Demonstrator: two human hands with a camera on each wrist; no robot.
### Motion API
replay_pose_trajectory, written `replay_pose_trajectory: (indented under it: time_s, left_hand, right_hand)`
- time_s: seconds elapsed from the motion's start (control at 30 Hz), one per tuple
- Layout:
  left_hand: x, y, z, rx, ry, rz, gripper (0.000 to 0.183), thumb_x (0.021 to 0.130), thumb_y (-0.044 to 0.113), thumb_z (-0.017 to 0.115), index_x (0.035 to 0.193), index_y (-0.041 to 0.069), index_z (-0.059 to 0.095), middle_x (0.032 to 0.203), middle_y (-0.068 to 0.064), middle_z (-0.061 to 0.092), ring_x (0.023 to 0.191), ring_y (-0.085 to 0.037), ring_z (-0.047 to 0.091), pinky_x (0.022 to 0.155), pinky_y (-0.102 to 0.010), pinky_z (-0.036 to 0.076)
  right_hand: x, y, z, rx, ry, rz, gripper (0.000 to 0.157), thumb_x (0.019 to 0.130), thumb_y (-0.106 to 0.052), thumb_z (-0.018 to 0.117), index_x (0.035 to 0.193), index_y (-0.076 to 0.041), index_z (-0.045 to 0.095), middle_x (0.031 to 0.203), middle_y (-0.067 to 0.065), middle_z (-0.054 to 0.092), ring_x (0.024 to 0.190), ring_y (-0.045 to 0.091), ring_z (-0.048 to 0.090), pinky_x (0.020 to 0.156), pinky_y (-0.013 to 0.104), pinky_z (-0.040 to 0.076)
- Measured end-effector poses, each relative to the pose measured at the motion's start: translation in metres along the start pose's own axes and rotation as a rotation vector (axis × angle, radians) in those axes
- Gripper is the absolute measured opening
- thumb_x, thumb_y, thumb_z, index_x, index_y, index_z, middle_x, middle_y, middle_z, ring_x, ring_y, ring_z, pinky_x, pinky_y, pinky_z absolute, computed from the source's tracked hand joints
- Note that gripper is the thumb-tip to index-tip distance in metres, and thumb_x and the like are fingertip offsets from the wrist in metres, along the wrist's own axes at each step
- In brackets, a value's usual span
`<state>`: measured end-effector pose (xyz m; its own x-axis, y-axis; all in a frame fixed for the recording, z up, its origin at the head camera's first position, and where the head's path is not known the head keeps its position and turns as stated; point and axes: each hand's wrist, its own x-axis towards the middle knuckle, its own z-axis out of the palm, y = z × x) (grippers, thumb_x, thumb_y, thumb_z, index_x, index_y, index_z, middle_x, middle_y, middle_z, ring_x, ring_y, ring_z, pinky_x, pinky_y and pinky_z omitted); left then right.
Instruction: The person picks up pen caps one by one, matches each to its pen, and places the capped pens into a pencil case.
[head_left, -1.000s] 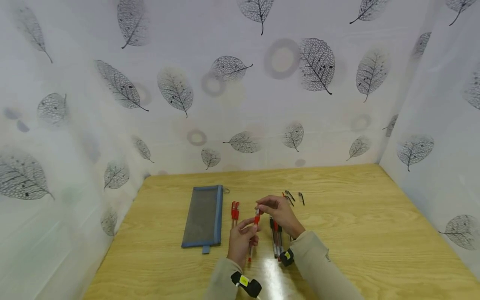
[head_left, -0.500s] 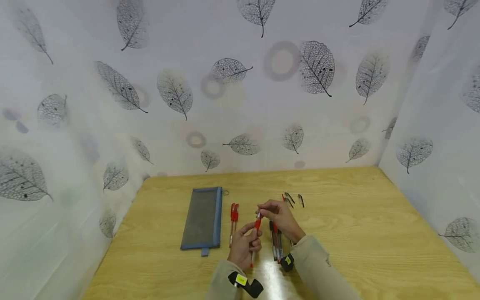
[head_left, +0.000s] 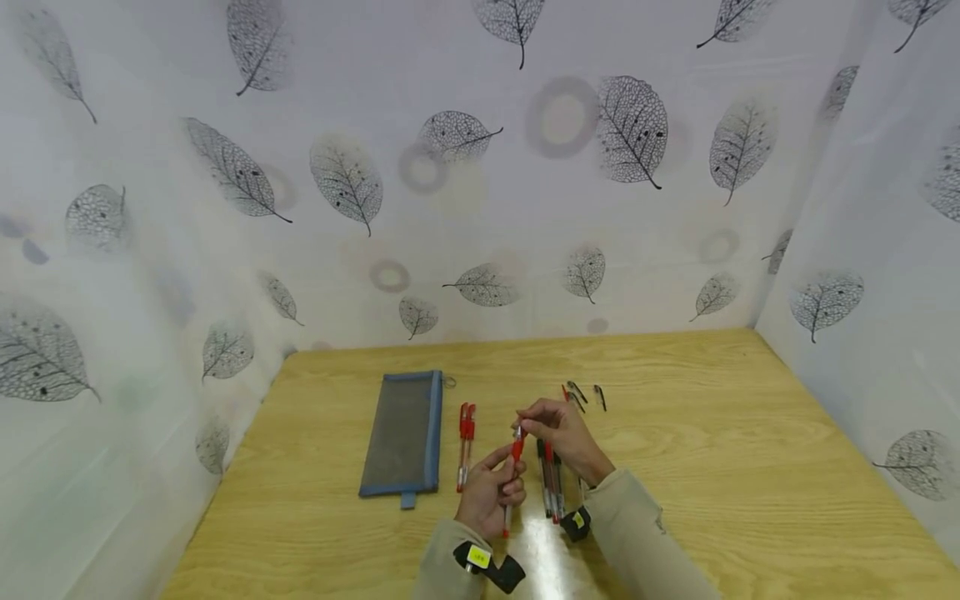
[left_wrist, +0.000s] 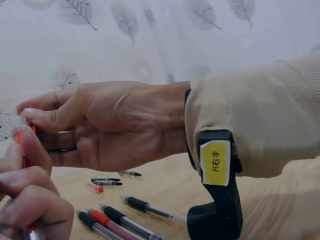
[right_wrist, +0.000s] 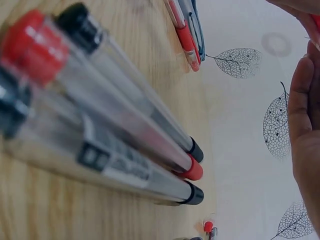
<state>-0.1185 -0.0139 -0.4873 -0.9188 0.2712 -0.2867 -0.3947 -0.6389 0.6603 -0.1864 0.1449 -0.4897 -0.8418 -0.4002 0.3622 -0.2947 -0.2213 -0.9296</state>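
Observation:
A red gel pen is held upright between both hands, its lower end showing below the left hand. My left hand grips the barrel with curled fingers. The thumb and fingertips of my right hand pinch the clear and red top of the pen. In the left wrist view, the right hand meets the red pen at its upper end. Uncapped pens, including a red pen and a black pen, lie under the right hand. Two capped red pens lie left of the hands.
A grey mesh zip pouch with blue edging lies to the left. Loose pen caps, black and red, are scattered beyond the right hand, with one black cap apart. Leaf-patterned curtains close in the table's back and sides.
Both hands have stayed together on the red pen, with only slight shifts. The pen's lower end has moved slightly right and toward me. The pouch, caps and other pens lie as before.

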Motion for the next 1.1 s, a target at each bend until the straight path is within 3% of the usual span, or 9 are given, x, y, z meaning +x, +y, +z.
replay_pose_trajectory:
  time_s: [0.1,0.3,0.6,0.93,1.1]
  left_hand:
    - [0.0000,-0.0019,0.0015,0.029,0.039,0.022,0.017,0.100,0.005,0.047,0.098,0.012,0.062,0.074,0.000,0.058,0.051,-0.002,0.034,0.047,-0.014,0.029]
    - [0.0002,-0.0063,0.0045,0.065,0.101,0.071,0.012,0.099,0.004,0.050,0.100,0.008,0.061,0.072,-0.001,0.058,0.051,-0.004,0.036,0.046,-0.016,0.029]
    - [0.0023,-0.0001,0.0070,0.077,0.109,0.072,0.010,0.099,0.006,0.051,0.100,0.008,0.061,0.073,0.000,0.058,0.053,-0.003,0.038,0.047,-0.015,0.030]
    - [0.0060,-0.0009,0.0022,0.125,0.118,0.095,0.010,0.098,0.006,0.052,0.098,0.008,0.062,0.073,0.001,0.062,0.053,-0.004,0.043,0.048,-0.015,0.032]
    - [0.0075,0.0005,0.0005,0.165,0.122,0.098,0.010,0.098,0.008,0.054,0.103,0.005,0.062,0.075,0.002,0.065,0.055,-0.004,0.048,0.049,-0.016,0.035]
  right_hand:
    - [-0.0009,-0.0016,0.0006,-0.013,0.007,0.007,0.012,0.093,-0.003,0.060,0.102,-0.001,0.068,0.094,0.003,0.071,0.085,0.012,0.066,0.083,0.028,0.053]
    - [-0.0022,-0.0082,0.0035,-0.047,0.044,0.061,0.017,0.091,-0.001,0.063,0.100,0.014,0.062,0.092,0.013,0.070,0.080,0.012,0.066,0.077,0.030,0.055]
    - [-0.0010,-0.0087,0.0073,-0.056,0.114,0.113,0.020,0.091,-0.003,0.064,0.099,0.014,0.060,0.088,0.007,0.071,0.074,0.013,0.065,0.070,0.030,0.054]
    - [0.0021,-0.0087,0.0056,-0.121,0.093,0.171,0.020,0.091,-0.007,0.066,0.102,0.009,0.061,0.094,0.020,0.069,0.077,0.015,0.067,0.076,0.049,0.054]
    - [0.0031,-0.0095,0.0047,-0.117,0.084,0.181,0.023,0.091,-0.005,0.065,0.107,0.011,0.060,0.099,0.026,0.066,0.081,0.015,0.068,0.077,0.048,0.055]
